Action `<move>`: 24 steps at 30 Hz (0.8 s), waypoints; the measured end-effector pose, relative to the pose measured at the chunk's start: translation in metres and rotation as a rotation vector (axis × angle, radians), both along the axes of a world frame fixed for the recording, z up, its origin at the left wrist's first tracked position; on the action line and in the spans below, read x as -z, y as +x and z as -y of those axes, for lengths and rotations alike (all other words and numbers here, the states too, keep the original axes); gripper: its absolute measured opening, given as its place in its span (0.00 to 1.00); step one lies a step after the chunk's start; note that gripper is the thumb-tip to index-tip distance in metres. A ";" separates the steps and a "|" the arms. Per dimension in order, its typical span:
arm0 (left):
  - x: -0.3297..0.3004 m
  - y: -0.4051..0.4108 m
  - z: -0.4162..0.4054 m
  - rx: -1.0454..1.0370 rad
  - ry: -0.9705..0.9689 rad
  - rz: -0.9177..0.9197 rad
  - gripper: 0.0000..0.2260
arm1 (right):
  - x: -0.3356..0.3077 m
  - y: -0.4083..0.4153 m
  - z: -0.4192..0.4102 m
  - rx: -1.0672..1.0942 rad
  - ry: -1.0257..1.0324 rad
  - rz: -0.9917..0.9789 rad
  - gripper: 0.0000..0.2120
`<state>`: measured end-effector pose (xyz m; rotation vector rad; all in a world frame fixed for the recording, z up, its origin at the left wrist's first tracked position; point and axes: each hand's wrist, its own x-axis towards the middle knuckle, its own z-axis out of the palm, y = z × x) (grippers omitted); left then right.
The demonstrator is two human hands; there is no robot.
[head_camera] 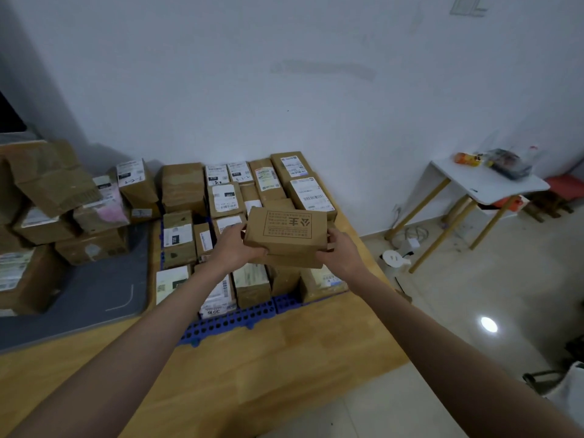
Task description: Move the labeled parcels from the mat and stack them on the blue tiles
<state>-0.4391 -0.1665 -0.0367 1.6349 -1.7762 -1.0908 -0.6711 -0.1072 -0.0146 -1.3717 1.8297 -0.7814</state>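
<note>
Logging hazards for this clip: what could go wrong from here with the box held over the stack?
The printed box is held only at its ends by the left hand and right hand; it could slip. The parcels on the blue tiles stand at uneven heights, so it may land tilted and slide off.

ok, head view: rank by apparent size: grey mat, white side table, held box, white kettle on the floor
1. grey mat
2. white side table
3. held box, though nearness to the camera enlarges it
4. white kettle
</note>
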 end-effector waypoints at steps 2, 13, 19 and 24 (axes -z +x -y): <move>0.003 0.000 0.008 -0.012 -0.003 0.013 0.31 | 0.002 -0.002 0.015 -0.008 0.001 -0.007 0.25; 0.001 -0.004 0.066 -0.147 -0.019 -0.071 0.29 | 0.002 -0.009 0.119 -0.148 0.005 -0.036 0.27; 0.005 -0.036 0.111 -0.220 0.028 -0.051 0.29 | 0.008 -0.039 0.176 -0.200 0.006 -0.025 0.28; 0.002 -0.061 0.167 -0.220 0.031 -0.095 0.23 | 0.014 -0.063 0.238 -0.221 0.010 -0.004 0.26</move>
